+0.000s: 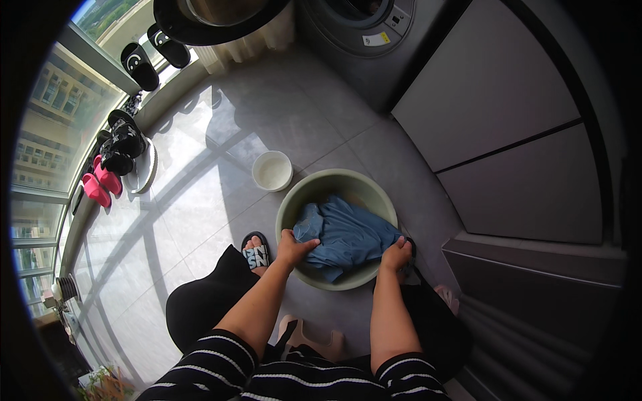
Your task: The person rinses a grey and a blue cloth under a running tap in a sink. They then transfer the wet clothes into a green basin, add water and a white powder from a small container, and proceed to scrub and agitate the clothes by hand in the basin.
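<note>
A blue garment (351, 230) lies bunched inside a round pale green basin (364, 184) on the floor. My left hand (294, 248) is at the basin's left side, its fingers closed on the cloth's near left edge. At the right rim, my right hand (397, 254) is closed on the garment's right end. Between the two hands the cloth spreads in loose folds. Just beyond the basin, to the left, stands a small white bowl (273, 171) with something pale in it. Whether there is water under the garment I cannot tell.
Beneath me is a beige stool (314, 337). Several shoes, among them pink slippers (97, 190) and black slides (140, 67), line the window ledge at left. A washing machine (364, 33) stands at the far side, grey cabinets (495, 87) at right. Sunlight falls on the tiled floor (194, 220).
</note>
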Motion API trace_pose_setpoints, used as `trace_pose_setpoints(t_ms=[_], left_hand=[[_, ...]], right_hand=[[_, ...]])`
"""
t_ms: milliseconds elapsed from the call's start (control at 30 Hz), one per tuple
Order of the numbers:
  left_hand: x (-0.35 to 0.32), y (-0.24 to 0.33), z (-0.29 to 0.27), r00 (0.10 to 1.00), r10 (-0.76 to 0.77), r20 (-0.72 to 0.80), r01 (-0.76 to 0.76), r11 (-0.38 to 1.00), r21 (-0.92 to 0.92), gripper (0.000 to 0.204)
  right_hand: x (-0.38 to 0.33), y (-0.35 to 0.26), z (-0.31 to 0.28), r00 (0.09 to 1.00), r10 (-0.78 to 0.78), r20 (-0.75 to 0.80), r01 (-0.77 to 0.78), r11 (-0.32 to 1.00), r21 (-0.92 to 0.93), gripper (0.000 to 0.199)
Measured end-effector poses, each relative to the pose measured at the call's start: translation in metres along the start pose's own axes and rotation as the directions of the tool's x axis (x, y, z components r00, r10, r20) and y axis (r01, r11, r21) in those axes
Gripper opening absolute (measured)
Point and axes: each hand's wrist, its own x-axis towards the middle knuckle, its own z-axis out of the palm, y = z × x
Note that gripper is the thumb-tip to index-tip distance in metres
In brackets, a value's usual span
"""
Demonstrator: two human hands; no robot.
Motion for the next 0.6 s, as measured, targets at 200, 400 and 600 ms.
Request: trace_pose_setpoints(t_ms=[200, 400, 600], left_hand=[[0.003, 0.017, -0.014, 0.992, 0.108, 0.062, -0.121, 0.945, 0.304, 0.06], [0.003, 0.054, -0.018, 0.926, -0.126, 0.356, -0.185, 0.67, 0.718, 0.049], [0.129, 0.096, -0.053, 0.897, 0.325, -0.3, -0.214, 0.913, 0.347, 0.026]], right_hand=[[-0.015, -0.031, -0.018, 0.968, 0.118, 0.222, -0.06, 0.966, -0.252, 0.034], [-0.053, -0.056, 0.01, 0.699, -0.584, 0.413, 0.63, 0.776, 0.031, 0.031], [-0.073, -0.053, 0.037, 0.664, -0.54, 0.517, 0.532, 0.827, 0.182, 0.023]])
